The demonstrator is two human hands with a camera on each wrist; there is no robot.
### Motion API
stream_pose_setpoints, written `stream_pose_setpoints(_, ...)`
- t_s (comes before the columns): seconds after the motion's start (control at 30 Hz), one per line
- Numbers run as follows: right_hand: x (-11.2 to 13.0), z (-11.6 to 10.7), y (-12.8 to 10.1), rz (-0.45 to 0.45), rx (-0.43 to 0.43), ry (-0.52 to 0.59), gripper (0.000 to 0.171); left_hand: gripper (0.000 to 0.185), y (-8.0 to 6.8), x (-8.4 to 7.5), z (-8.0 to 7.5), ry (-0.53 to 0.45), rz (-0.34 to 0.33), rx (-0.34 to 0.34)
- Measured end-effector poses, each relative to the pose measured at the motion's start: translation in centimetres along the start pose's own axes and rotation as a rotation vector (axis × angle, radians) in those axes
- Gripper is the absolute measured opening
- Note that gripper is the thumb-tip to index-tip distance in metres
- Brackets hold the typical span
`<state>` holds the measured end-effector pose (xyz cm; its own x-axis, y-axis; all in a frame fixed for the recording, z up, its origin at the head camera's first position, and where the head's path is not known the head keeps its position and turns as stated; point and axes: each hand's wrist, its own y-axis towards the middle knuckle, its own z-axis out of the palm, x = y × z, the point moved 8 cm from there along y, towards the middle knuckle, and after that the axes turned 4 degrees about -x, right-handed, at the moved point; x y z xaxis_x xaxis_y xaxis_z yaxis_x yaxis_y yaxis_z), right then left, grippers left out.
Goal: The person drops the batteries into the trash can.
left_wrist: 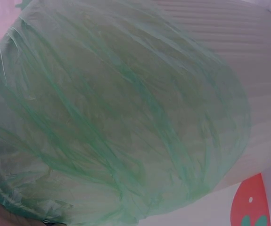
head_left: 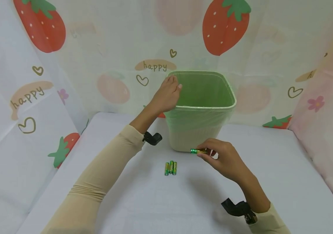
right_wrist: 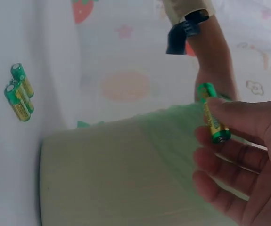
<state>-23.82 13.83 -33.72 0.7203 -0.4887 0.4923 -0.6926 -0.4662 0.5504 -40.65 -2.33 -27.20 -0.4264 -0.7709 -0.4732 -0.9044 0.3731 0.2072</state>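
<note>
A light trash bin [head_left: 195, 130] lined with a thin green plastic bag [left_wrist: 140, 113] stands upright on the table. My left hand [head_left: 167, 94] grips its left rim, fingers bent over the edge; part of the grasp is hidden. In front of the bin, my right hand [head_left: 223, 159] pinches a green and yellow AA-type battery [right_wrist: 214, 113] between thumb and index finger, the other fingers loosely bent. Three similar batteries [head_left: 170, 168] lie side by side on the table, left of my right hand and in front of the bin.
A white cloth covers the table [head_left: 154, 208]. Behind and at both sides hang white curtains [head_left: 119, 39] printed with strawberries, hearts and the word "happy". Black straps [head_left: 152, 138] circle both wrists.
</note>
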Motion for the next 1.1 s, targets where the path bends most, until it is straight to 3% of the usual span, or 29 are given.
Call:
stream_pose_setpoints(0.17,0.6,-1.6,0.4,-0.048,-0.043,0.024,0.023,0.06,0.0,0.0,0.0,0.007,0.006,-0.007)
stream_pose_setpoints(0.7,3.8,-7.1,3.7,-0.186,-0.134,-0.125,0.027,0.06,0.1,0.1,-0.1,0.014,0.012,-0.026)
stream_pose_setpoints(1.1,4.9,-9.6,6.1,-0.237,-0.194,-0.191,0.026,0.06,0.1,0.2,0.1,-0.003,0.015,-0.019)
